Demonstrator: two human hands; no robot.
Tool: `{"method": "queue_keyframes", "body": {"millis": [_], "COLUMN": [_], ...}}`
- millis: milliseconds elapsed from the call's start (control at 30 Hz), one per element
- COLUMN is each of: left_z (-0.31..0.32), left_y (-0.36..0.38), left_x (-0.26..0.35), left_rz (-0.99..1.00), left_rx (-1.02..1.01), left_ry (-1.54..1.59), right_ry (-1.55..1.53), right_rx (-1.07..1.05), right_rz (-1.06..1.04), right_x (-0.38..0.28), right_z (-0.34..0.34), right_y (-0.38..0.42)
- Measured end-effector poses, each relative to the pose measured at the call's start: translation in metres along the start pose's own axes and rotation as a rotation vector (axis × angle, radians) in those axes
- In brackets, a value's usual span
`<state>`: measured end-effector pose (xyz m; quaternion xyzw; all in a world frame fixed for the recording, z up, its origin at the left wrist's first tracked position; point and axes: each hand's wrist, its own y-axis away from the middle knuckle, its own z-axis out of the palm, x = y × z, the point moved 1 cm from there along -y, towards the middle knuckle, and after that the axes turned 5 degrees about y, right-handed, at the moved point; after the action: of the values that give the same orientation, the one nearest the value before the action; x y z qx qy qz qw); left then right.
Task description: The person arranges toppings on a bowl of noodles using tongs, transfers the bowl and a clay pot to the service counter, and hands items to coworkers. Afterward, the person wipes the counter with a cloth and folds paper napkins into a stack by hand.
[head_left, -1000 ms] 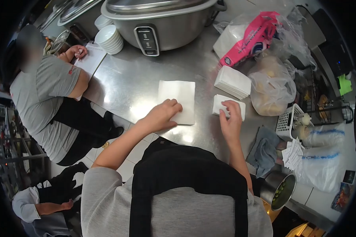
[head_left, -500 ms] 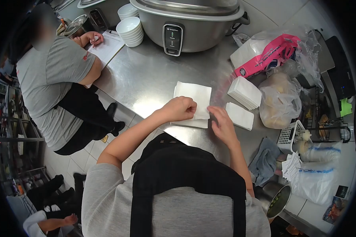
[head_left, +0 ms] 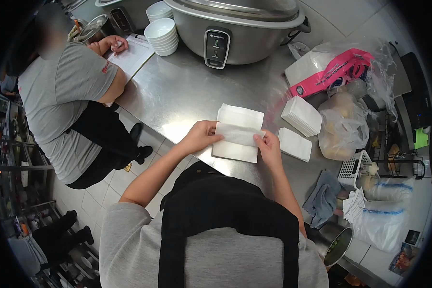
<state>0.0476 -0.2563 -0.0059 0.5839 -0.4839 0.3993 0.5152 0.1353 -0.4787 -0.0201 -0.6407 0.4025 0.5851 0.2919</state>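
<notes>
A folded white paper napkin (head_left: 238, 134) is stretched between my two hands. My left hand (head_left: 200, 136) pinches its left end, thumb on top, and my right hand (head_left: 270, 149) pinches the right end. Beneath it lie flat, unfolded white napkins (head_left: 240, 114) near the counter's front edge, showing above and below the folded strip. Just right of my right hand is a low pile of folded napkins (head_left: 295, 144). Behind that sits a taller folded stack (head_left: 301, 115).
A large rice cooker (head_left: 242, 43) and stacked white bowls (head_left: 161, 36) stand on the steel counter (head_left: 187, 91). To the right are a pink package (head_left: 331, 72), a plastic bag (head_left: 343, 127), a white basket (head_left: 353, 170) and a grey cloth (head_left: 323, 197). A co-worker (head_left: 72, 91) leans at the left.
Both hands now grip the napkin by its ends, and it is folded into a narrow strip. Before, my left hand rested on the sheet and my right hand was at its right edge.
</notes>
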Motion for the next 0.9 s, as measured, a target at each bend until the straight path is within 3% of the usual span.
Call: {"method": "queue_keyframes", "body": {"millis": [67,233,900], "left_z": [0.008,0.008,0.018], "left_y": [-0.009,-0.011,-0.018], "left_x": [-0.014,-0.002,0.002], "left_rz": [0.044,0.061,0.118], "left_rx": [0.101,0.304,0.41], "left_ry": [0.172,-0.145,-0.401], "right_ry": [0.089,0.405,0.63], "right_rx": [0.054,0.124,0.257], "right_rz": [-0.014,0.016,0.022], "right_x": [0.012,0.001,0.008], "right_z": [0.0,-0.001,0.003], "right_y": [-0.013,-0.027,-0.038]}}
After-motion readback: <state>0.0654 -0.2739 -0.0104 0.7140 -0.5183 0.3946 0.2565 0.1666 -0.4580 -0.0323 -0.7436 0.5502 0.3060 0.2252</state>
